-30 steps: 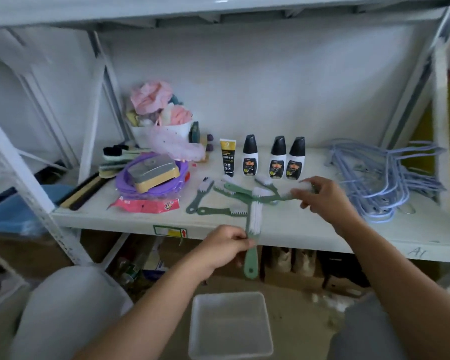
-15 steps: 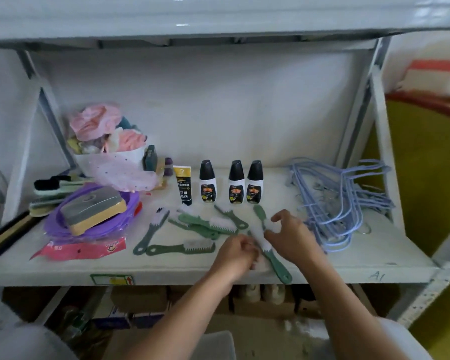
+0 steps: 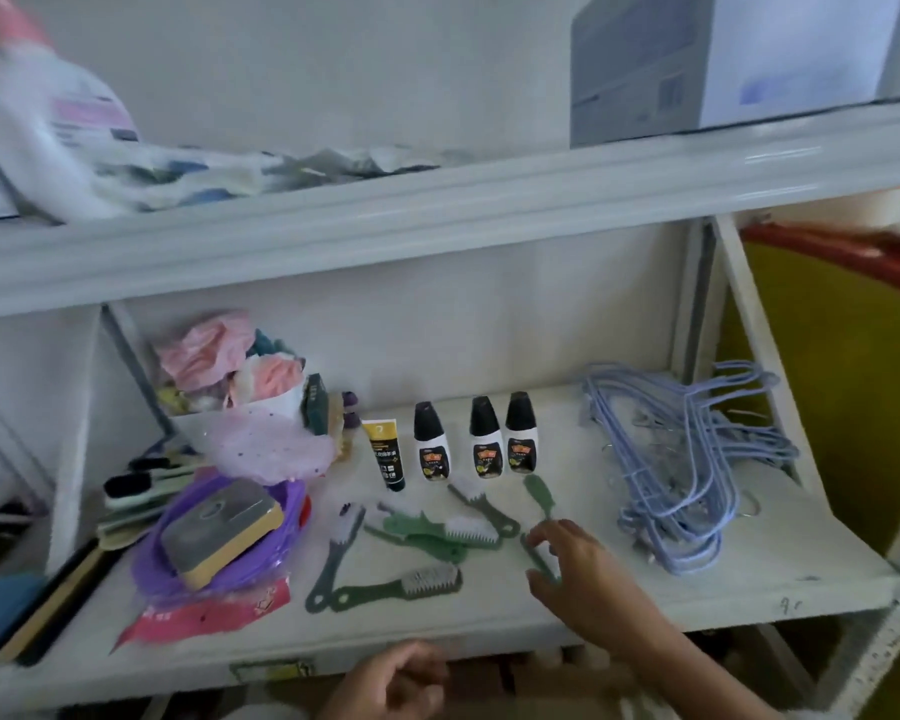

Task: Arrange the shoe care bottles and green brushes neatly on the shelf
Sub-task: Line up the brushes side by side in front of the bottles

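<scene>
Three white shoe care bottles with black caps [image 3: 486, 448] stand in a row at the back of the white shelf [image 3: 567, 623], beside a yellow-and-black tube [image 3: 385, 458]. Several green brushes [image 3: 440, 532] lie scattered in front of them, two crossing at their handles [image 3: 333, 595]. My right hand [image 3: 580, 569] is on the shelf to the right of the brushes, with fingers and thumb closed around one green brush [image 3: 533, 553]; most of that brush is hidden under the hand. Another green brush [image 3: 539, 493] lies just behind it. My left hand [image 3: 396, 683] hangs below the shelf's front edge, loosely curled and holding nothing.
A purple basin with a grey-and-yellow block [image 3: 222, 532] and a red packet [image 3: 204, 615] fill the left side. A white tub of cloths [image 3: 230, 387] stands behind. A pile of blue hangers [image 3: 687, 475] takes the right side. The upper shelf [image 3: 437, 210] carries a box and bags.
The view has tilted upward, showing the upper shelf. My left hand has come off the brush and dropped below the shelf edge. My right hand stays on the brush.
</scene>
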A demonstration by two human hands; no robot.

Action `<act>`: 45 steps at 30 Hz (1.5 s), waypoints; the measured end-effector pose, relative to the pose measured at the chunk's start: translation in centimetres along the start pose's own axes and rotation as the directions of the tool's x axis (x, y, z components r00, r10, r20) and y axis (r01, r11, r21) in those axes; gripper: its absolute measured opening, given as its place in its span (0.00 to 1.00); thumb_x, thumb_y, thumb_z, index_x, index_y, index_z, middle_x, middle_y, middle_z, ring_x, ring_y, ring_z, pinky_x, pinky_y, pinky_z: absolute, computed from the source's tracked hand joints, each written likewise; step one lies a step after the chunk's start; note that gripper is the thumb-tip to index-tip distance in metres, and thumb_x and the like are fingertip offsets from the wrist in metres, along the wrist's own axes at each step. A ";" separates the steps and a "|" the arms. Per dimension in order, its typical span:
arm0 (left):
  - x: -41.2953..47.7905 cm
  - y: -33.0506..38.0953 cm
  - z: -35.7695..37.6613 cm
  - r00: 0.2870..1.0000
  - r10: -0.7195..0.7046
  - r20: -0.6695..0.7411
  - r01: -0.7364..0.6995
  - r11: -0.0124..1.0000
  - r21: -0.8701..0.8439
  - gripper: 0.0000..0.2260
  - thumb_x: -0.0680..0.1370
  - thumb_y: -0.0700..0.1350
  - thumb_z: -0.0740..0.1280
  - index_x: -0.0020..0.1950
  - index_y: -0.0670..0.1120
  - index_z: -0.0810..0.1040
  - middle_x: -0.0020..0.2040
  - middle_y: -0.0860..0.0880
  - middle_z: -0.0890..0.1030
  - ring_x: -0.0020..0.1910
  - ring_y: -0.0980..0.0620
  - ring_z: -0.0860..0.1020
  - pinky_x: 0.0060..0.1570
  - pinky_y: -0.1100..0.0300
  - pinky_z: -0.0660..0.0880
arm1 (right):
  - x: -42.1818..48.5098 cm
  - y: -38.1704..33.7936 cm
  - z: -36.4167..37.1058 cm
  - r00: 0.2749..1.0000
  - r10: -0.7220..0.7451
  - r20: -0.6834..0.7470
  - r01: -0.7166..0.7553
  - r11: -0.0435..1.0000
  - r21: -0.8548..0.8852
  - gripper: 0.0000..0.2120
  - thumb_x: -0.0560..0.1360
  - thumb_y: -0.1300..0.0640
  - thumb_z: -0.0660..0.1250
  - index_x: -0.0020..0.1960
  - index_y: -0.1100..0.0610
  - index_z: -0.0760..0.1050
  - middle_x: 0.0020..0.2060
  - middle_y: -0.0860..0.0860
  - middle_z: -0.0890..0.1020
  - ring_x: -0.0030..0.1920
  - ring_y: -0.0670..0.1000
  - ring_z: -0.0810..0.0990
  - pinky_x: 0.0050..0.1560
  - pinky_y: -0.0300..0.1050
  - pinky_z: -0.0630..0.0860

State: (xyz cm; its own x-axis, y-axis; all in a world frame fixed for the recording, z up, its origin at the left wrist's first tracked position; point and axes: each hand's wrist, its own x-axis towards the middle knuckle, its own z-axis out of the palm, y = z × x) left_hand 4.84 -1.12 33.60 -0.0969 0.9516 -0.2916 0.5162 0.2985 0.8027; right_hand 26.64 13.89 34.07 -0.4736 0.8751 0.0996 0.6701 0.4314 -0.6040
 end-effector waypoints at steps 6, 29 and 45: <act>0.9 2.9 -0.4 0.954 -0.017 -0.300 0.025 0.999 0.024 0.09 0.77 0.41 0.67 0.53 0.53 0.81 0.49 0.56 0.84 0.45 0.64 0.81 0.45 0.69 0.75 | 4.6 0.6 0.1 0.986 -0.166 -0.012 0.165 0.985 -0.052 0.16 0.77 0.55 0.68 0.63 0.47 0.72 0.65 0.45 0.72 0.62 0.46 0.74 0.57 0.35 0.73; 16.5 -1.9 -9.2 0.749 0.150 -0.646 -0.033 0.981 0.190 0.13 0.77 0.40 0.67 0.58 0.52 0.71 0.56 0.53 0.74 0.55 0.56 0.76 0.47 0.63 0.75 | 13.6 -5.2 7.9 0.966 -0.254 -0.053 0.235 0.944 -0.232 0.21 0.79 0.48 0.65 0.70 0.48 0.69 0.67 0.46 0.72 0.65 0.49 0.73 0.65 0.47 0.75; 14.4 -4.8 -12.5 0.918 -0.033 -0.394 0.251 0.820 0.514 0.13 0.78 0.42 0.62 0.62 0.46 0.67 0.61 0.43 0.70 0.58 0.44 0.74 0.51 0.53 0.74 | 12.8 -7.1 10.2 0.915 -0.150 0.374 0.271 0.916 -0.297 0.51 0.65 0.22 0.64 0.79 0.43 0.50 0.73 0.49 0.68 0.71 0.54 0.68 0.72 0.56 0.66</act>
State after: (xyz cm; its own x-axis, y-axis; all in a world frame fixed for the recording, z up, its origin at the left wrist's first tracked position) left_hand -9.68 12.04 32.08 -0.4418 0.8927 -0.0895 0.8366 0.4459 0.3182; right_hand 10.02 19.79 31.54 -0.7479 0.6539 -0.1145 0.6546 0.6976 -0.2914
